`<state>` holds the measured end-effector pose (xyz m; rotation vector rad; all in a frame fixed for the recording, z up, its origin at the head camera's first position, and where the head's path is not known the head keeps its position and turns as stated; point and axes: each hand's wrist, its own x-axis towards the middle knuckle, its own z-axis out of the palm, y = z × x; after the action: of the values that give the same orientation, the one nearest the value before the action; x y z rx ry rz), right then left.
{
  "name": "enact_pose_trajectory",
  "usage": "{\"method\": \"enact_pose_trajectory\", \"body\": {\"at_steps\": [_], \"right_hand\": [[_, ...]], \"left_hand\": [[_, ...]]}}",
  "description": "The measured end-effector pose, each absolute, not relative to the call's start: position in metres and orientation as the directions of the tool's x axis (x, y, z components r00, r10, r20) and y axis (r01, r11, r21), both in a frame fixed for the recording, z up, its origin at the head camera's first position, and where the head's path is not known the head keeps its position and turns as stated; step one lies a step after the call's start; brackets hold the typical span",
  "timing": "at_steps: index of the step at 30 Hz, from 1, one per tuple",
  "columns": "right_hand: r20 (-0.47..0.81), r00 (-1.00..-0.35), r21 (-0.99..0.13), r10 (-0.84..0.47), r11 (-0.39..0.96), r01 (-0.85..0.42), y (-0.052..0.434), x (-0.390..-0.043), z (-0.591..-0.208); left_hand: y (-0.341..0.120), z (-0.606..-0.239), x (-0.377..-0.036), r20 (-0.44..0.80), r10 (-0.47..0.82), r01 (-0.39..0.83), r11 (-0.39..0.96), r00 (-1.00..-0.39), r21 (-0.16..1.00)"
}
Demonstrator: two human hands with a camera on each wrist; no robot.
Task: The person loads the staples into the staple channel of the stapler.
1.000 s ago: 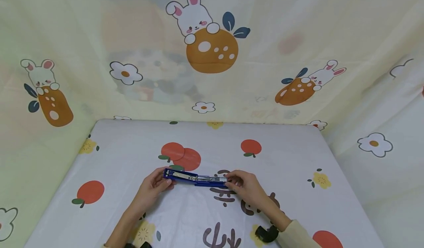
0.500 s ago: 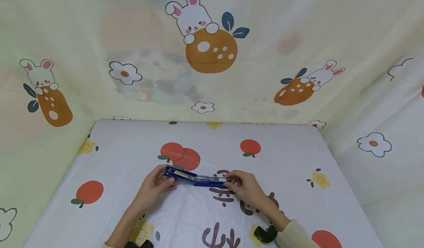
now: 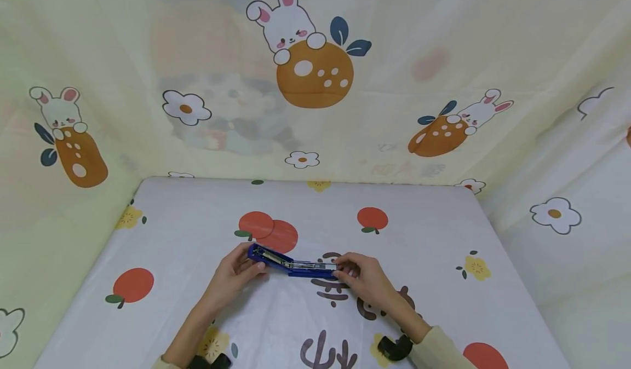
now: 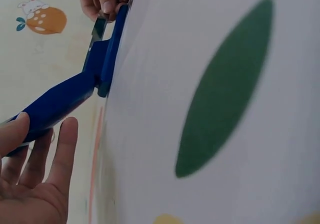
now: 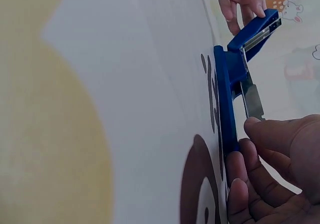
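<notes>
A blue stapler (image 3: 311, 274) lies on the table with its top cover swung wide back from the base, so the metal staple channel shows. My left hand (image 3: 230, 277) grips the end of the raised cover (image 4: 60, 102), thumb on one side and fingers on the other. At the opposite end, my right hand (image 3: 363, 277) holds the stapler's front. In the right wrist view its thumb presses the tip of the metal magazine (image 5: 253, 100), while the fingers rest by the end of the blue base (image 5: 226, 104).
A white cloth printed with fruit and flowers covers the table (image 3: 419, 237). Patterned fabric hangs as a back wall (image 3: 384, 139) and along both sides. Black straps (image 3: 396, 348) sit on the wrists.
My left hand has shifted slightly up and right, tilting the stapler's cover higher. My right hand and the stapler's base stay in place.
</notes>
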<state>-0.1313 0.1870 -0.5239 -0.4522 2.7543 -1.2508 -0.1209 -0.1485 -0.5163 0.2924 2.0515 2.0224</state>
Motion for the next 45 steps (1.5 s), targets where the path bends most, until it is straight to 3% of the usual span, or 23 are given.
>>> {"method": "enact_pose_trajectory", "body": {"at_steps": [10, 24, 45], "right_hand": [[0.054, -0.953, -0.745, -0.297, 0.623, -0.237, 0.187, -0.133, -0.526], [0.05, -0.953, -0.743, -0.298, 0.627, -0.235, 0.186, -0.132, -0.524], [0.053, -0.951, -0.742, -0.305, 0.626, -0.242, 0.187, -0.131, -0.523]], "left_hand": [[-0.141, -0.513, -0.123, 0.017, 0.322, 0.027, 0.028, -0.947, 0.999], [-0.125, -0.51, -0.126, 0.056, 0.317, 0.118, 0.18, -0.947, 0.977], [-0.105, -0.507, -0.125, -0.002, 0.262, 0.083, 0.313, -0.965, 0.946]]}}
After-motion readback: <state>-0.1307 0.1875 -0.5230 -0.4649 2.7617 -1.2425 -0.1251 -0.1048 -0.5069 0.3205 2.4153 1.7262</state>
